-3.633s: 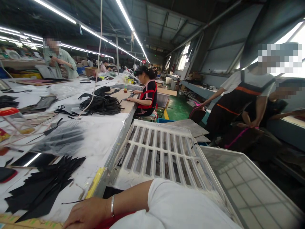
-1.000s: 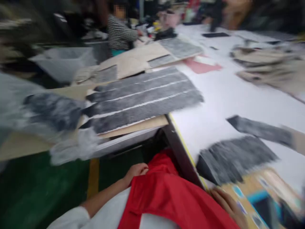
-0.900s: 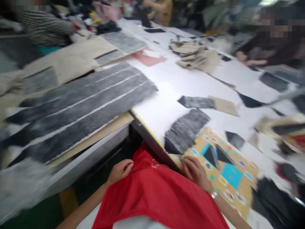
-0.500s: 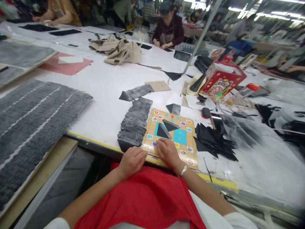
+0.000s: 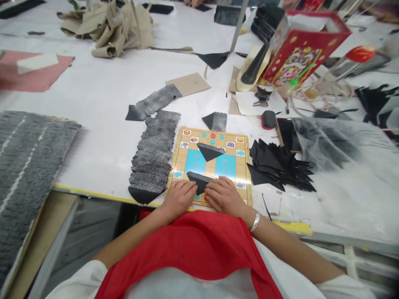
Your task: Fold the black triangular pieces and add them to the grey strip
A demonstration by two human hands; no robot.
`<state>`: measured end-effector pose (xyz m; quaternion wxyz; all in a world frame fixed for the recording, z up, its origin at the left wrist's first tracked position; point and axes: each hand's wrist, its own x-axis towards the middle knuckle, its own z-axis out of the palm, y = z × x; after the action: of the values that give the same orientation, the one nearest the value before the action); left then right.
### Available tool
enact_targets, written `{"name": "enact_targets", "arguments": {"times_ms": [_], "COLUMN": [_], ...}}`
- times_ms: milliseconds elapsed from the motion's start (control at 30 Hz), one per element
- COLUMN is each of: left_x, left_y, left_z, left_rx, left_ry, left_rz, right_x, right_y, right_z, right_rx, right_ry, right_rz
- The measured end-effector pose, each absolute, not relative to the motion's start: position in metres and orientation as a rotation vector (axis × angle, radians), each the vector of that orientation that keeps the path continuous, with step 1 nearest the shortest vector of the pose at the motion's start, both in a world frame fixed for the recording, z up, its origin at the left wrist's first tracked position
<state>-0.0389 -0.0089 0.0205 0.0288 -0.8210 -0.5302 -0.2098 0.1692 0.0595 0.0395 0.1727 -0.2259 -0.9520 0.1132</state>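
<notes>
A patterned game board (image 5: 243, 164) lies at the table edge in front of me. Near its front, a black triangular piece with a grey folded edge (image 5: 199, 179) is held between my left hand (image 5: 179, 199) and my right hand (image 5: 225, 195), the fingers of both closed on its ends. A second such piece (image 5: 209, 152) lies farther up on the board. Left of the board runs a long overlapping row of grey pieces (image 5: 152, 155). Behind it is a shorter grey row (image 5: 156, 101). One grey and black piece (image 5: 216, 121) sits behind the board.
Black triangles (image 5: 277, 164) are piled right of the board, near clear plastic sheeting (image 5: 339, 141). A red box (image 5: 302, 54) stands at the back right beside a metal pole (image 5: 239, 27). Beige fabric (image 5: 115, 27) and a grey striped mat (image 5: 28, 153) are at left.
The view has turned downward. The nearer triangular piece has moved toward me and turned. My left hand has come onto the board, and both hands have taken hold of the piece.
</notes>
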Motion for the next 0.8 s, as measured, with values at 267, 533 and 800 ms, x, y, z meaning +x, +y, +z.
{"name": "enact_targets", "arguments": {"times_ms": [267, 533, 800], "left_x": [-0.038, -0.041, -0.051], "left_y": [-0.018, -0.022, -0.019], "left_z": [0.016, 0.011, 0.015], "left_rx": [-2.505, -2.493, -2.547], "left_ry": [-1.598, -1.594, -1.715], "left_rz": [-0.559, -0.614, -0.678], "right_x": [0.148, 0.104, 0.109], "right_y": [0.072, 0.076, 0.087], "right_z": [0.054, 0.056, 0.048], "right_rx": [-0.987, -1.215, -1.053], "right_ry": [-2.547, -2.840, -2.832], "right_rz": [0.338, 0.290, 0.345]}}
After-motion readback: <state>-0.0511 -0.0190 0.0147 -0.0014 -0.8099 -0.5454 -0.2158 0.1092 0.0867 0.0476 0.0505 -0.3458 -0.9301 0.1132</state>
